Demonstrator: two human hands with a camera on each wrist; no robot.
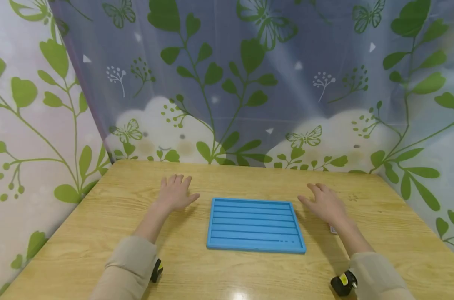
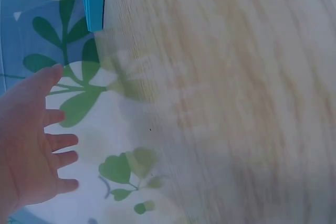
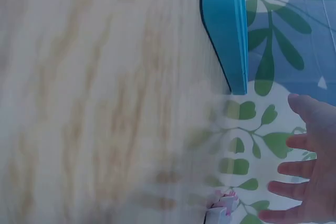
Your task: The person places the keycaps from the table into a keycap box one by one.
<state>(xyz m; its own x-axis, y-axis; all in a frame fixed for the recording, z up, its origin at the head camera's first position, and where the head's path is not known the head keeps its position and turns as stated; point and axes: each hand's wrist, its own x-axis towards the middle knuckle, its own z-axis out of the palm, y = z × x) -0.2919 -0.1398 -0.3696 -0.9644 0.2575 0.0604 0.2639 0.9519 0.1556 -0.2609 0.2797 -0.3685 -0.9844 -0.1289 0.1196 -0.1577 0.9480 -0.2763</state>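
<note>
Flanking blue tray (image 1: pixel 255 223): left hand (image 1: pixel 175 194), right hand (image 1: pixel 325 205); small object (image 1: pixel 333 230) part-hidden, unclear.

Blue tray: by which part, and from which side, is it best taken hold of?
Probably by the short side rims of the blue tray, left hand from its left, right hand from its right: it lies flat between the hands, rims raised.

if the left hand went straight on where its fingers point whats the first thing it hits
Probably the leaf-printed curtain behind the wooden table; no object shows between it and the left hand, though the hand's height is hard to judge.
</note>
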